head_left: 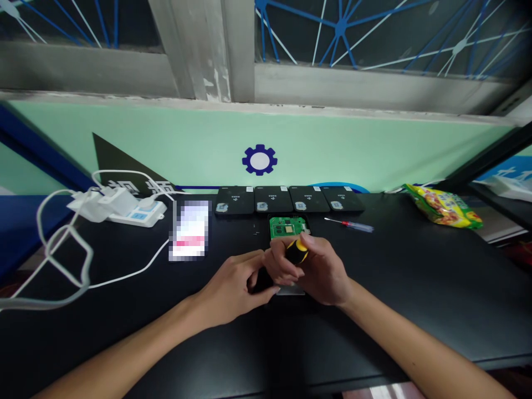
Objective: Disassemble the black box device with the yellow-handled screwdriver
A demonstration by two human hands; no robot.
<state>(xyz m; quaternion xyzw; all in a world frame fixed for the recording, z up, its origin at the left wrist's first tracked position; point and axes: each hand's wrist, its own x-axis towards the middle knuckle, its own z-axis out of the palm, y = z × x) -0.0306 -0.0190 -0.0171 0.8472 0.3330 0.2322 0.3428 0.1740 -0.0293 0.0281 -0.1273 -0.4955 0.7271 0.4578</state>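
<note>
In front of me lies an opened black electronic device with a green circuit board (279, 227) showing at its far end. My right hand (322, 271) is closed around a yellow-and-black screwdriver (297, 252), whose handle end points up toward me over the board. The screwdriver's tip is hidden by my fingers. At the device's left side, my left hand (235, 285) grips its edge, with the thumb near the close end and the forefinger beside my right fingers. Both hands cover the middle of the device.
Several closed black devices (272, 199) stand in a row along the wall. A small screwdriver with a clear handle (357, 226) lies right of the board. On the left are a phone (189, 230), a white power strip (143, 213) and loose cables. A yellow-green snack bag (444, 208) lies far right.
</note>
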